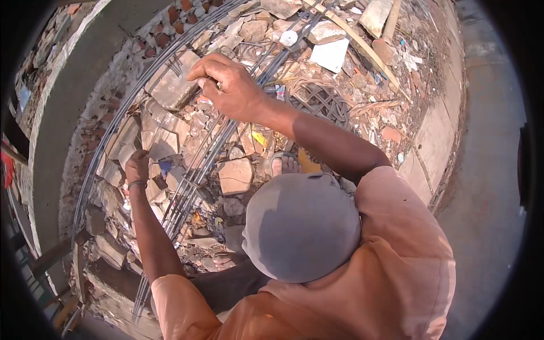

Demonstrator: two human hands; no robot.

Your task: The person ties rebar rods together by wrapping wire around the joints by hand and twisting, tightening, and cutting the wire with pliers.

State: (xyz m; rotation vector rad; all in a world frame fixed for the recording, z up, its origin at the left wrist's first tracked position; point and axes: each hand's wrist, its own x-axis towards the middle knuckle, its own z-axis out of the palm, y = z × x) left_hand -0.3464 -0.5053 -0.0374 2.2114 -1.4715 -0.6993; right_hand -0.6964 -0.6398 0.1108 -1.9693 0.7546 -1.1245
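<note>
My right hand (pixel 229 88) is raised over the long bundle of steel bars (pixel 195 173), its thumb and fingers curled together in a pinch. Whatever lies between those fingertips is too small to name. Lower and to the left, my left hand (pixel 137 167) is closed near broken slabs (pixel 161 141), left of the bundle. A dark, thin shape shows at its fingers, but I cannot make out what it is. The bars run diagonally over the rubble. A grey cap (pixel 303 226) and light orange shirt (pixel 396 255) cover much of the lower view.
A coil of rope or wire (pixel 320 102) lies on the rubble beyond my right forearm. Long thin rods (pixel 105 147) curve along a concrete beam (pixel 56 124) at left. A wooden strip (pixel 362 45) lies at the top; a concrete kerb (pixel 433 141) borders the right side.
</note>
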